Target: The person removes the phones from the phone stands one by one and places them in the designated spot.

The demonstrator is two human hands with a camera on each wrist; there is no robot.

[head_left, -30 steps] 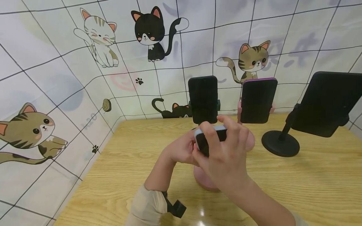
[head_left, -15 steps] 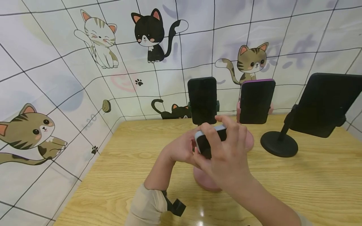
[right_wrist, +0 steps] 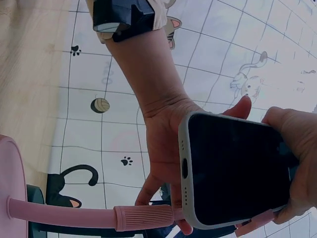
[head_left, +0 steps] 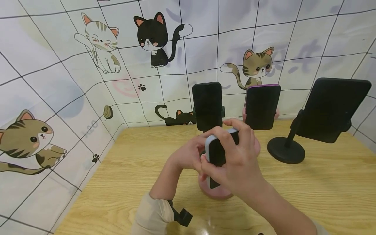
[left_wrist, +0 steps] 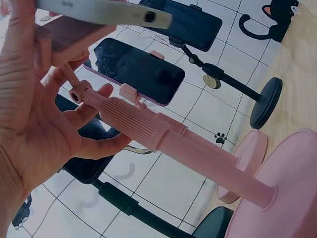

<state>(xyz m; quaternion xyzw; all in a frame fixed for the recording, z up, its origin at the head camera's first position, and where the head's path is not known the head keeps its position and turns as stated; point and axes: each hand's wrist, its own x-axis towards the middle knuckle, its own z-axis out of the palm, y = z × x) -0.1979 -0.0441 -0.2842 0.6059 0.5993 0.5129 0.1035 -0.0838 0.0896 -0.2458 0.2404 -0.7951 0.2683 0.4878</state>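
A smartphone (head_left: 216, 151) with a pale blue-white edge and dark screen is gripped at its sides by my right hand (head_left: 242, 160), fingers over the top and thumb on the near side. In the right wrist view, the phone (right_wrist: 237, 168) is tilted beside the head of a pink phone stand (right_wrist: 143, 218). My left hand (head_left: 188, 155) is behind the phone. The left wrist view shows that hand (left_wrist: 44, 124) with its fingers curled about the neck and clamp of the pink stand (left_wrist: 208, 168). Its round base (head_left: 215, 192) rests on the table.
Behind the hands, one phone (head_left: 207, 104) sits in a dark green stand and another phone (head_left: 262, 106) with a purple edge in a pink stand. A tablet (head_left: 333, 109) on a black stand is at right. Cat-printed cloth (head_left: 126, 58) backs the wooden table (head_left: 141, 153).
The phone has tilted more upright, so its lower end now shows below my right thumb. Both hands stay close together. The head view has shifted slightly to the right and up.
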